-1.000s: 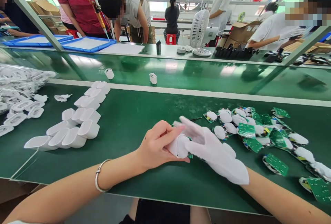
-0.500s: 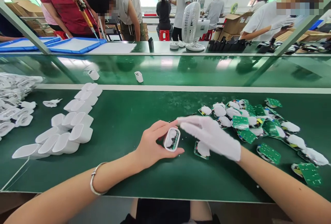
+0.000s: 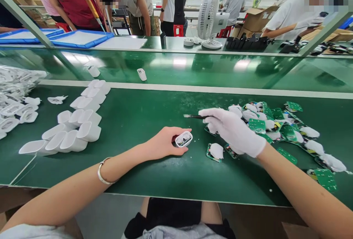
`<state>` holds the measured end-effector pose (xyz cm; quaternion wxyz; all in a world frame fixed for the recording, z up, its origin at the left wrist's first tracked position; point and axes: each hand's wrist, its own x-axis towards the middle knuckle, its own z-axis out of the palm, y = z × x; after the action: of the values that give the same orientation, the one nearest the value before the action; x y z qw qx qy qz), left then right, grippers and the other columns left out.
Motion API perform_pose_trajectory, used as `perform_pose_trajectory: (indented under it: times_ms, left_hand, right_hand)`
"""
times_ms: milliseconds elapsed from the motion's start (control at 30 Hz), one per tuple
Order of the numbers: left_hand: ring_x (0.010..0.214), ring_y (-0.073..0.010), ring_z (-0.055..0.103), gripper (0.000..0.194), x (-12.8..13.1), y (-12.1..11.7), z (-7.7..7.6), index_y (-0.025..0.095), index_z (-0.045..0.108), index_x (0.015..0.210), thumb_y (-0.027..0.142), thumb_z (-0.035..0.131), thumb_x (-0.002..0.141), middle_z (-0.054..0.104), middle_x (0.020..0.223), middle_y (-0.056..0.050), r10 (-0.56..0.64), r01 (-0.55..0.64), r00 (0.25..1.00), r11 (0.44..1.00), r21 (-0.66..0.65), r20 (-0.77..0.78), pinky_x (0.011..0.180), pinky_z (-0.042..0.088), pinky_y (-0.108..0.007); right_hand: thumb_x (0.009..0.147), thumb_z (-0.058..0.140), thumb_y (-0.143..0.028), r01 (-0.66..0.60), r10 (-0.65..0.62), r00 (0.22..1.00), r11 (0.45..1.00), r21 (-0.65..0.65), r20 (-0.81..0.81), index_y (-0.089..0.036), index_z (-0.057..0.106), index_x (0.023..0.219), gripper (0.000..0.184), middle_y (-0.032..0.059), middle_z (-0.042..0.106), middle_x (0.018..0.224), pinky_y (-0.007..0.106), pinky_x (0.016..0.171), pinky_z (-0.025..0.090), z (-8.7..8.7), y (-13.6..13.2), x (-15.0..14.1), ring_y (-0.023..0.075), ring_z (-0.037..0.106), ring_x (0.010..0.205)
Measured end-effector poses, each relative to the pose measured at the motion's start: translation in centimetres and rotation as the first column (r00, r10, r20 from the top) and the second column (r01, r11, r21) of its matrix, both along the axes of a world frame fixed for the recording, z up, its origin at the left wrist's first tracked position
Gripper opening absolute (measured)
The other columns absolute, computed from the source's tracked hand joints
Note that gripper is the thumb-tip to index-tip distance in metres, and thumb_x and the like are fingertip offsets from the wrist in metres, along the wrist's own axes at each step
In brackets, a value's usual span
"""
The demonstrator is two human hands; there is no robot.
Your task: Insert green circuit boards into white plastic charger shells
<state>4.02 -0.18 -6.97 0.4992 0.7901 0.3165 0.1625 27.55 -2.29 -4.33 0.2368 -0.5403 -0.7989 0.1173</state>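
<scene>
My left hand point(image 3: 162, 143) is closed round a white plastic charger housing point(image 3: 184, 139), its open end facing me and circuit parts showing inside. To its right, my gloved right hand point(image 3: 231, 128) has its fingers closed on a slim black tool point(image 3: 196, 116) with a pale flat tip pointing left. The tool's far end is hidden under the hand. Below the glove lies a green circuit board with a white pad point(image 3: 216, 151). Another circuit board point(image 3: 231, 151) lies partly under the palm.
A pile of padded circuit boards point(image 3: 286, 130) spreads at the right. Rows of white housings point(image 3: 72, 140) stand at the left, beside white plug covers point(image 3: 16, 112) in plastic. Two white housings point(image 3: 141, 74) sit beyond the pale strip. Co-workers and a fan point(image 3: 209, 20) are behind.
My right hand has drawn away from the housing to the right and taken hold of the slim black tool. My left hand keeps the housing, its open end now turned towards me.
</scene>
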Motion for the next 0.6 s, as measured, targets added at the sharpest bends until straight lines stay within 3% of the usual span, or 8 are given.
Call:
perform_pose_trajectory:
  times_ms: [67, 167, 433, 600]
  left_hand:
    - [0.085, -0.0191, 0.061, 0.036, -0.2, 0.3, 0.0, 0.015, 0.065, 0.108, 0.025, 0.065, 0.074, 0.066, 0.097, -0.005, -0.024, 0.024, 1.000, 1.000, 0.003, -0.004, 0.066, 0.045, -0.023]
    - [0.066, -0.0113, 0.052, 0.035, -0.4, 0.7, 0.0, 0.015, 0.065, 0.107, 0.025, 0.065, 0.073, 0.061, 0.084, -0.001, -0.063, 0.063, 0.998, 0.997, -0.032, 0.015, 0.058, 0.040, -0.021]
    - [0.069, -0.0110, 0.049, 0.033, -0.3, 0.9, 0.0, 0.013, 0.066, 0.102, 0.024, 0.066, 0.071, 0.060, 0.085, -0.001, -0.055, 0.058, 0.997, 0.995, -0.084, 0.047, 0.061, 0.040, -0.021]
    - [0.070, -0.0119, 0.050, 0.029, -0.4, 1.3, 0.0, 0.015, 0.067, 0.099, 0.024, 0.064, 0.072, 0.059, 0.084, -0.001, -0.116, 0.118, 0.993, 0.992, -0.053, 0.038, 0.060, 0.039, -0.022]
  right_hand:
    - [0.095, 0.035, -0.023, -0.105, 0.096, 0.989, 0.991, 0.078, 0.110, -0.025, 0.063, 0.111, 0.032, 0.0034, 0.065, 0.083, 0.031, 0.072, 0.037, 0.4, -0.8, 0.4, 0.0158, 0.054, 0.073]
    - [0.095, 0.039, -0.028, -0.120, 0.075, 0.961, 0.980, 0.157, 0.264, -0.024, 0.069, 0.098, 0.030, 0.0049, 0.064, 0.081, 0.033, 0.074, 0.031, 0.4, -1.1, 0.2, 0.0173, 0.052, 0.075]
    - [0.093, 0.043, -0.025, -0.039, -0.070, 0.936, 0.954, 0.297, 0.346, -0.024, 0.070, 0.088, 0.028, 0.0044, 0.065, 0.076, 0.034, 0.074, 0.027, 0.4, -1.7, -0.9, 0.0182, 0.050, 0.075]
    - [0.092, 0.043, -0.018, -0.088, -0.014, 0.937, 0.958, 0.272, 0.349, -0.026, 0.070, 0.090, 0.029, 0.0030, 0.066, 0.077, 0.033, 0.072, 0.027, 0.1, -2.0, -2.4, 0.0168, 0.048, 0.071]
